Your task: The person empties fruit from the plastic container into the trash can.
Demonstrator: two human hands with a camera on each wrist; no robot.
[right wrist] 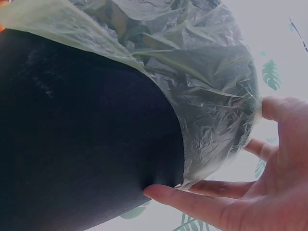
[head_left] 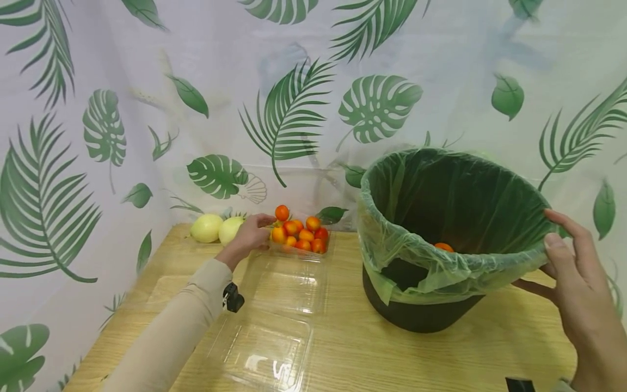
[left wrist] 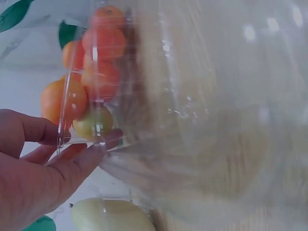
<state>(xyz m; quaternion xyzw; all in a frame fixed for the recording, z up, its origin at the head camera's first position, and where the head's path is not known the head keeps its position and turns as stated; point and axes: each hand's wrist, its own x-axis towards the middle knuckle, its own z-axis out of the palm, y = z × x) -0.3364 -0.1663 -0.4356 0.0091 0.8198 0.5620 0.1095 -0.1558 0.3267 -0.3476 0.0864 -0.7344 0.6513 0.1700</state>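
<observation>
In the head view, my left hand [head_left: 251, 234] is at the left end of a clear plastic clamshell box [head_left: 289, 283]. Its thumb and fingers pinch the box's wall, as the left wrist view shows. Several small orange-red tomatoes [head_left: 306, 234] are heaped in the far half; one greenish tomato [left wrist: 94, 122] lies by the fingertips. My right hand [head_left: 580, 283] grips the rim of a black bin [head_left: 421, 316], thumb on top and fingers outside. A thin green bag [head_left: 441, 272] lines the bin and folds over its rim. Inside, an orange-red fruit [head_left: 444, 247] is partly hidden.
Two pale yellow-green melons [head_left: 206, 228] sit at the table's back left corner, beside the left hand. The box's lid [head_left: 266, 348] lies open toward the front of the wooden table [head_left: 343, 348]. A leaf-printed curtain [head_left: 303, 179] borders the table's back and left.
</observation>
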